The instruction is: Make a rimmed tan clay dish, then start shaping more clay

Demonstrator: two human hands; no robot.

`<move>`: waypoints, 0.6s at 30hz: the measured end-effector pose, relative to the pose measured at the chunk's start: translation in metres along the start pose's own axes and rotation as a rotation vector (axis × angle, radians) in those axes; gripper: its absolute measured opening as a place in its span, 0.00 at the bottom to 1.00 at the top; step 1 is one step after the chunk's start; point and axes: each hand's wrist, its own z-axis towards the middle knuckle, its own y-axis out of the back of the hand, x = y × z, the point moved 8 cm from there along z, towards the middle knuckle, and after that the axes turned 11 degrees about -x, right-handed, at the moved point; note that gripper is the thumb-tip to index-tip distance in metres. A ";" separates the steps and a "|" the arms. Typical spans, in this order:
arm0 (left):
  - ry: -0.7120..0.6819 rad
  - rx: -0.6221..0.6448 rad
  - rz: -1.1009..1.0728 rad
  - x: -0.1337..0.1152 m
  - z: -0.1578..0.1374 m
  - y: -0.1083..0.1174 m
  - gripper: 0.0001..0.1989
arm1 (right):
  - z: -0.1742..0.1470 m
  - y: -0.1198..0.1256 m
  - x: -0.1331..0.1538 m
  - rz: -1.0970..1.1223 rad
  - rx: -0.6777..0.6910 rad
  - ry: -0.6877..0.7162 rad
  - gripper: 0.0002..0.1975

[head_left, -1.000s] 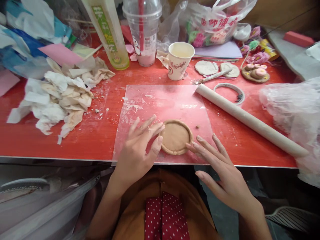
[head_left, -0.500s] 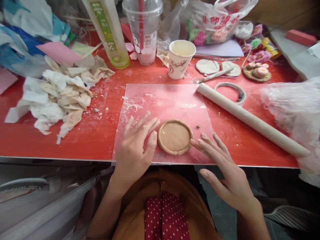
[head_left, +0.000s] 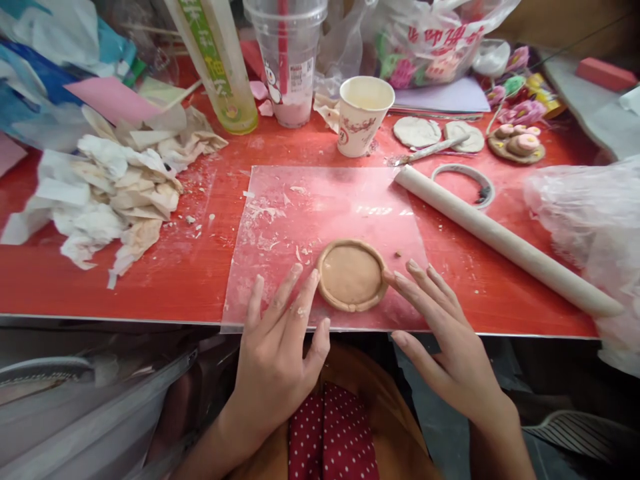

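A round, flat piece of brown clay [head_left: 352, 275] with a raised rim lies on a clear plastic sheet [head_left: 285, 233] near the table's front edge. On its left, my left hand [head_left: 283, 350] is open, fingers spread, with the index fingertip at the clay's rim. My right hand [head_left: 445, 347] is open too; its index fingertip meets the rim on the right side, and its thumb points away below. Neither hand grips anything. A small brown crumb [head_left: 398, 254] sits on the sheet beyond my right fingertips.
Crumpled tissues [head_left: 120, 193] are heaped at left. A paper cup [head_left: 365, 117], a plastic cup [head_left: 290, 67] and a bottle [head_left: 220, 73] stand behind. A long cardboard tube [head_left: 505, 240] lies diagonally at right, beside a tape ring [head_left: 487, 187] and a plastic bag [head_left: 590, 227].
My left hand has come back toward the table edge, its index fingertip now at the clay's left rim. My right hand has shifted only slightly. The clay looks unchanged.
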 end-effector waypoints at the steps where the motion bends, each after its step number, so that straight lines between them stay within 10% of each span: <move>1: 0.000 0.001 0.001 0.000 0.001 0.000 0.31 | 0.000 0.000 0.000 -0.003 0.002 0.002 0.30; 18: 0.164 -0.090 -0.004 0.027 0.009 0.025 0.31 | 0.003 0.008 0.006 0.109 -0.058 0.014 0.33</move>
